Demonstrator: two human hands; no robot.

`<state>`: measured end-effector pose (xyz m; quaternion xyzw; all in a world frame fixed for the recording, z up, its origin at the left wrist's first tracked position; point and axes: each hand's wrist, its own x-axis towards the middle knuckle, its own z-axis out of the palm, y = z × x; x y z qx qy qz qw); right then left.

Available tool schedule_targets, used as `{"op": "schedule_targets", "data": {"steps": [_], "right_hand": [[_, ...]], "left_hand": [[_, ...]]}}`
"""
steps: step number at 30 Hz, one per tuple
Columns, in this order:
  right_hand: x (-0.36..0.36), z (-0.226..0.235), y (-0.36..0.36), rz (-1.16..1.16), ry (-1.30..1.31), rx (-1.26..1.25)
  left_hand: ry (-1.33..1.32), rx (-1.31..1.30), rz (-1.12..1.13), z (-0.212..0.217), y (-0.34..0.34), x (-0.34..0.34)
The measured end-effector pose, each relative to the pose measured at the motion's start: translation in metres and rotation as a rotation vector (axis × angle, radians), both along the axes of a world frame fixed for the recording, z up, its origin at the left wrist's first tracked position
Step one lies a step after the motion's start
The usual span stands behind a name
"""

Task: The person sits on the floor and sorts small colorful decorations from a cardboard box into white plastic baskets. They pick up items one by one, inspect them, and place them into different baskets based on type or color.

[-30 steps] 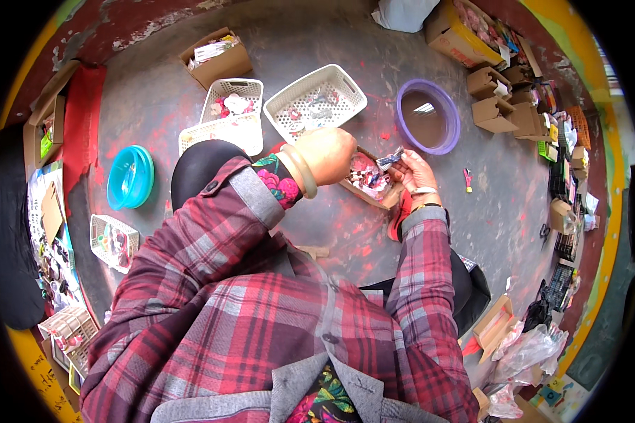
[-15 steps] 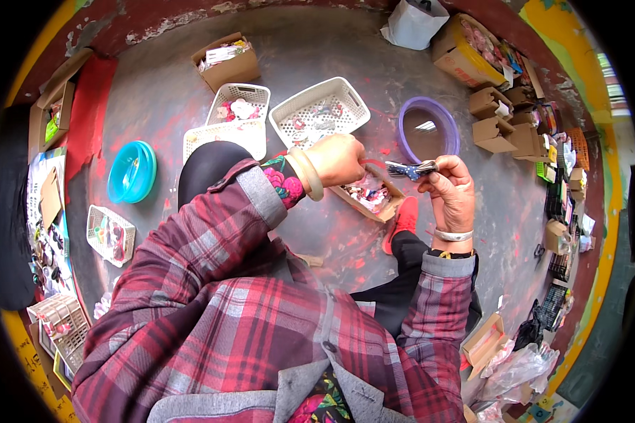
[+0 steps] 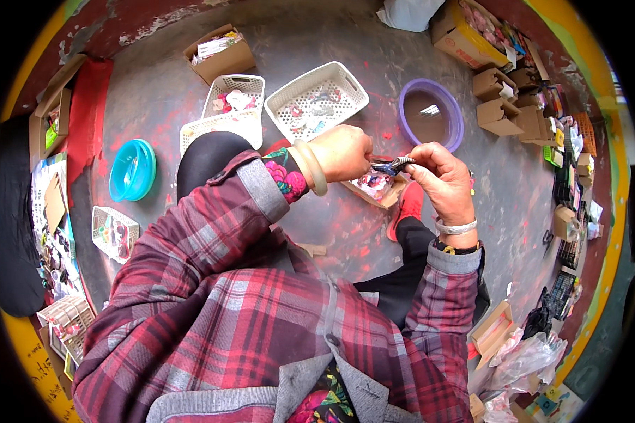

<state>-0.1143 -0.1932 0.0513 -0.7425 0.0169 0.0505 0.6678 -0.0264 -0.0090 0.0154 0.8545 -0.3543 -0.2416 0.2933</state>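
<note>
Between the fingertips and thumb of my right hand (image 3: pixel 443 180) is a small dark blue piece (image 3: pixel 389 165) with a ribbed, silvery end; its exact kind is unclear. My left hand (image 3: pixel 340 152) is closed, its fingers curled beside the piece's left end, and whatever they pinch is hidden. Just below both hands, a cardboard box (image 3: pixel 391 197) of small pink, white and red items sits on the floor, partly covered. Beyond my left hand stands a white perforated basket (image 3: pixel 316 88) with a few small grey and red items in it.
A purple basin (image 3: pixel 461 123) of murky water is right of the baskets. Farther left are another white basket (image 3: pixel 250 81), an open carton (image 3: pixel 226 63) and turquoise basins (image 3: pixel 132 170). Cartons (image 3: pixel 499 116) line the right wall. My red shoe (image 3: pixel 406 209) is near the small box.
My right hand has brought the dark blue piece left and slightly down, against my left hand's fingers. My left hand has shifted slightly right. The whole view has tilted a little.
</note>
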Motion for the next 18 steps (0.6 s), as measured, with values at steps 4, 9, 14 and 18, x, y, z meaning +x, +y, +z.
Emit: {"op": "schedule_targets", "data": {"steps": [4, 9, 14, 18], "right_hand": [[-0.0005, 0.0020, -0.0009, 0.003, 0.035, -0.018], [0.0018, 0.0019, -0.0031, -0.028, 0.039, 0.039], [0.0013, -0.0030, -0.0026, -0.020, 0.041, 0.024], [0.0001, -0.0025, -0.0052, 0.016, 0.022, -0.032]], "left_hand": [[-0.008, 0.015, -0.045, 0.0011, -0.0024, -0.0009], [0.008, -0.055, -0.079, -0.0016, -0.0038, -0.0026], [0.010, -0.052, -0.046, -0.0031, -0.0046, -0.0025], [-0.025, -0.038, -0.047, -0.0058, -0.0045, -0.0017]]}}
